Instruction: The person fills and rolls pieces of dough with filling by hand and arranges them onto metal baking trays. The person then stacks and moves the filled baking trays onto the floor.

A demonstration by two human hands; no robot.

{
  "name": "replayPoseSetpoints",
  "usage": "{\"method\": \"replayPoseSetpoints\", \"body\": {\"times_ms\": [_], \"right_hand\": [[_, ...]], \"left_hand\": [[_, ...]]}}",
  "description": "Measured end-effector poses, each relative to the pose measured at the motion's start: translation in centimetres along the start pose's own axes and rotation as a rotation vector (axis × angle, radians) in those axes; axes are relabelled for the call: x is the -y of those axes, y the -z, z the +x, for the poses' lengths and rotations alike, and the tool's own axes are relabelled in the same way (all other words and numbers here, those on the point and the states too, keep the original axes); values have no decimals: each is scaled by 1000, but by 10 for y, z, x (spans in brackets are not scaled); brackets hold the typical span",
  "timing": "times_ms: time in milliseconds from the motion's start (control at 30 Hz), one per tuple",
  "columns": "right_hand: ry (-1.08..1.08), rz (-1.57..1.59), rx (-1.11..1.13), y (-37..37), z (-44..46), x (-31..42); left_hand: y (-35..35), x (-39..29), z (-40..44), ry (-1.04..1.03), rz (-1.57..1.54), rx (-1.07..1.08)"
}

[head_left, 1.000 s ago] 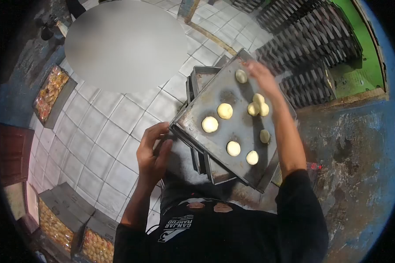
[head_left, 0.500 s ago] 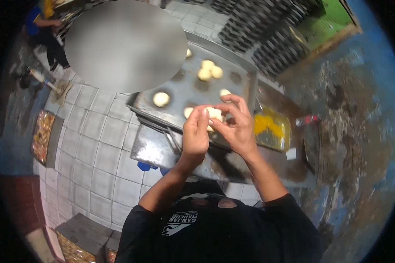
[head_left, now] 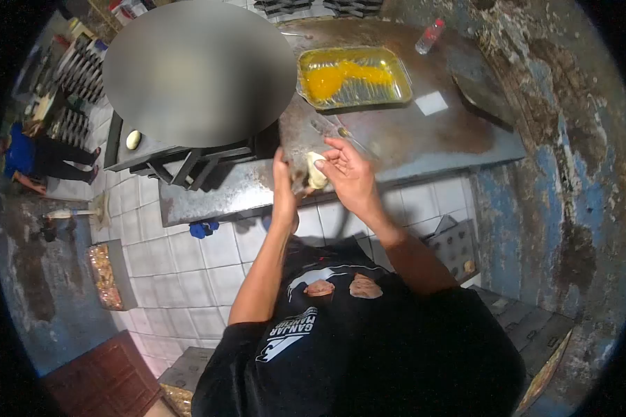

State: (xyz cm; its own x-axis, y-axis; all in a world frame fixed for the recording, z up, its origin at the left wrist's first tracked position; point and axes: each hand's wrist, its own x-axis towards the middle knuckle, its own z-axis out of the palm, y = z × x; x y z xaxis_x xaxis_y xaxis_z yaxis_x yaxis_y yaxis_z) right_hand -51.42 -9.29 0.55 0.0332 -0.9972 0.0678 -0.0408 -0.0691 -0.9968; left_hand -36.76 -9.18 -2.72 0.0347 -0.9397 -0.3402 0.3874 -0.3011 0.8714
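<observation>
Between my two hands hangs a pale, stretched piece of dough (head_left: 318, 171). My right hand (head_left: 352, 179) pinches it from the right, thumb and fingers closed on its upper part. On the other side is my left hand (head_left: 285, 191), palm turned inward, thumb pointing up and apart from the fingers. Its fingertips come close under the lower end of the dough; whether they touch it I cannot tell. Beyond the hands, a rectangular clear tray (head_left: 405, 95) holds a soft yellow-orange mass (head_left: 330, 78).
A pale dough ball (head_left: 133, 140) sits on a dark baking tray (head_left: 122, 161) at the left, largely covered by a blurred patch. On the metal table (head_left: 403, 156) are a red-capped bottle (head_left: 430, 36) and a white card (head_left: 432, 103). Another person (head_left: 45, 154) stands far left.
My view has swung right toward the clear tray. My hands, earlier together over the baking tray, are now at the table's front edge and farther apart, with the dough stretched longer.
</observation>
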Motion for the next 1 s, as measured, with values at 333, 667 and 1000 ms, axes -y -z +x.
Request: {"method": "replayPoseSetpoints", "body": {"times_ms": [333, 667, 1000], "right_hand": [[-110, -317, 77, 76, 41, -93], [26, -972, 217, 129, 144, -183], [220, -1315, 474, 134, 320, -173]], "left_hand": [[-7, 84, 5, 189, 116, 253], [-10, 20, 141, 116, 218, 234], [-12, 9, 251, 70, 240, 140]]}}
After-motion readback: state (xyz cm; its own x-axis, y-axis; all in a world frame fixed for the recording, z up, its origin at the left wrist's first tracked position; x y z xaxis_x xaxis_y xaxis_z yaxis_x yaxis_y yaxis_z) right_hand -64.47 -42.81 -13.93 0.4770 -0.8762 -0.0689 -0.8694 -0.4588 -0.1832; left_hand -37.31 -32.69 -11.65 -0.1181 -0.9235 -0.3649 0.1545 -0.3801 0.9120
